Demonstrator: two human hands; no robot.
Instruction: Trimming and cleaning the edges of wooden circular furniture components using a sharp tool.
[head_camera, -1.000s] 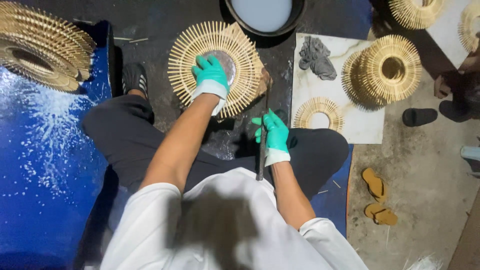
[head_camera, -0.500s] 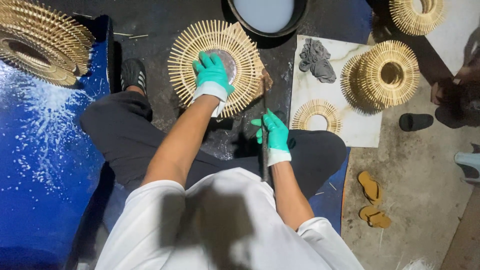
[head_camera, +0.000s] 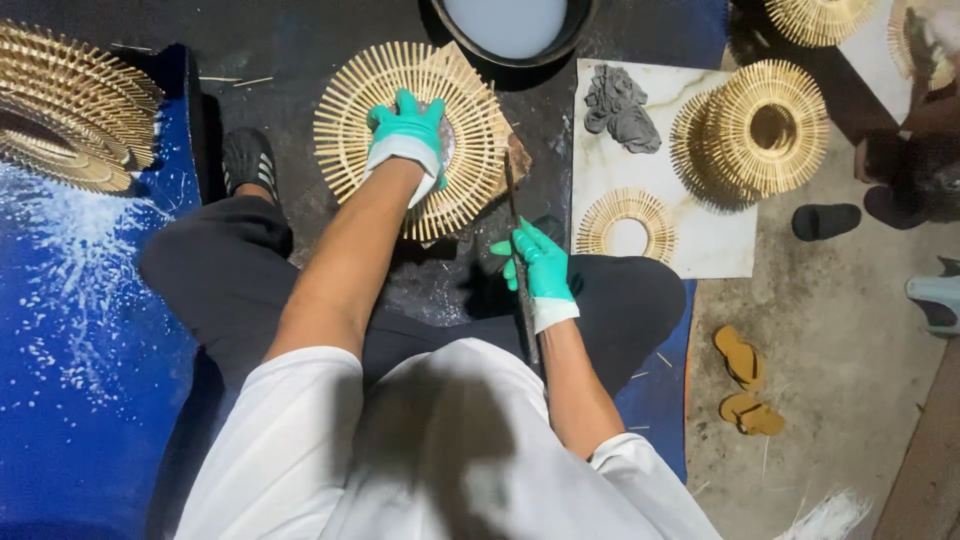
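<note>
head view: left hand (head_camera: 405, 135) flat on gold sunburst frame (head_camera: 412, 138), right hand (head_camera: 540, 265) around dark stick (head_camera: 520, 270)

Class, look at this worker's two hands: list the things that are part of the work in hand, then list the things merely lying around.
In hand:
left hand pressing on the stick ring
right hand gripping the long blade

Lying about:
grey rag
small ring on the white board
stacked rings
sandals
basin
</note>
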